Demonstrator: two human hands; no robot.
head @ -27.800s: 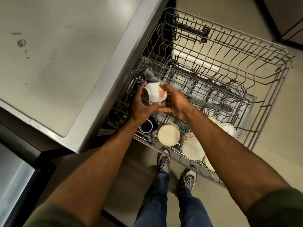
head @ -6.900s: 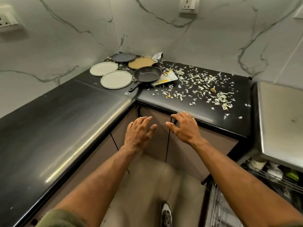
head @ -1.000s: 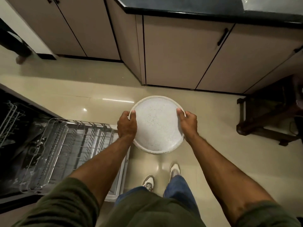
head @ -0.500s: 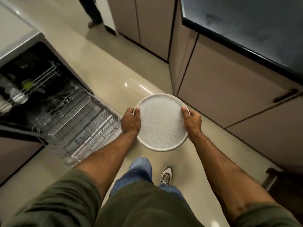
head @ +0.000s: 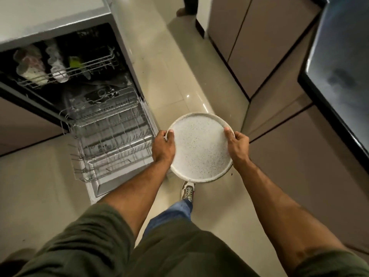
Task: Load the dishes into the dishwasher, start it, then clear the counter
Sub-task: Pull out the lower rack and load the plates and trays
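Above the glossy floor tiles (head: 169,76), a round speckled ceramic plate (head: 199,148) with a low raised rim is held level. The left hand (head: 163,146) grips its nine o'clock edge, the right hand (head: 237,145) its three o'clock edge. Recommended: tip it upright and lower it gently between the wire tines of the dishwasher's pulled-out lower rack (head: 111,140), at nine o'clock of the plate; glazed rims probably chip.

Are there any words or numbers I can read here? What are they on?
No text here can be read.
A bit of dark print on the dishwasher door, under the lower rack: too small and blurred to read.
The plate: only specks, no letters.
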